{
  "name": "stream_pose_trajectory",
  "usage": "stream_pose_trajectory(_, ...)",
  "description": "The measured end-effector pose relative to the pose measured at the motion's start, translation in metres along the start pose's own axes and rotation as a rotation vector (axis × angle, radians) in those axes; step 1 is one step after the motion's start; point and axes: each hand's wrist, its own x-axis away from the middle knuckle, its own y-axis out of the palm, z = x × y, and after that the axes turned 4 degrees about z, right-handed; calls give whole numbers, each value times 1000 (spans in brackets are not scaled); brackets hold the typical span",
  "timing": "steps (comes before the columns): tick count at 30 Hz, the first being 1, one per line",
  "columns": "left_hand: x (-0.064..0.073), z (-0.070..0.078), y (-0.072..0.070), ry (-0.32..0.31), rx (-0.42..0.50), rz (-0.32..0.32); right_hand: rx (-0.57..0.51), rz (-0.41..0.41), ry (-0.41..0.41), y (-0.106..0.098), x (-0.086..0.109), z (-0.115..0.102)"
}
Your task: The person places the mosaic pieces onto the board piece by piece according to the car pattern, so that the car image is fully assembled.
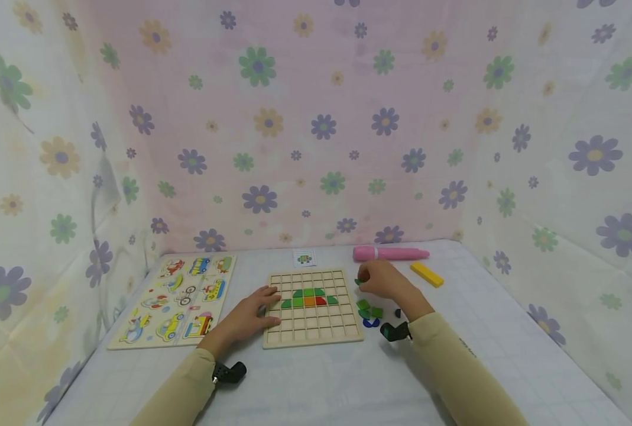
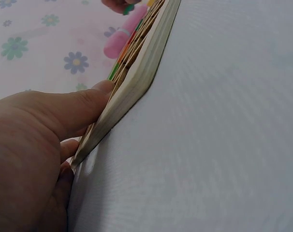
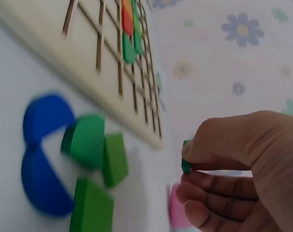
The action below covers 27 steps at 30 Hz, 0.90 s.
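Note:
A wooden grid board lies on the table, with green, orange and red pieces set in its middle rows. My left hand rests at the board's left edge, fingers and thumb spread and fairly straight. In the left wrist view its thumb lies against the rim. Beyond the board's right side, my right hand pinches a small green piece between thumb and fingertips. Loose pieces lie below that hand: light green squares, a dark green rounded piece and blue half-rounds.
A puzzle board with vehicle pictures lies to the left. Behind the grid board is a small picture card. A pink pen-shaped object and a yellow bar lie at the back right. Flowered cloth surrounds the table.

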Motion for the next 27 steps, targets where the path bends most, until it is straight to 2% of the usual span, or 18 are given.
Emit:
stream_pose_trajectory(5,-1,-3,1,11,11,4,-34,43,-146,1,4,-34)
stream_pose_trajectory(9,-1,-4,1,25,14,5,-39,54,-256,10,8,-63)
stream_pose_trajectory(15,1,-2,-2,16,24,6,-27,-35,-393,41,3,-101)
stream_pose_trajectory(18,2,-3,-1,22,31,6,1,-86,-419,56,-3,-117)
stream_pose_trajectory(21,0,-5,0,28,33,4,32,-123,-411,67,-7,-128)
stream_pose_trajectory(27,-1,-5,-2,43,26,9,100,-157,-409,84,-17,-138)
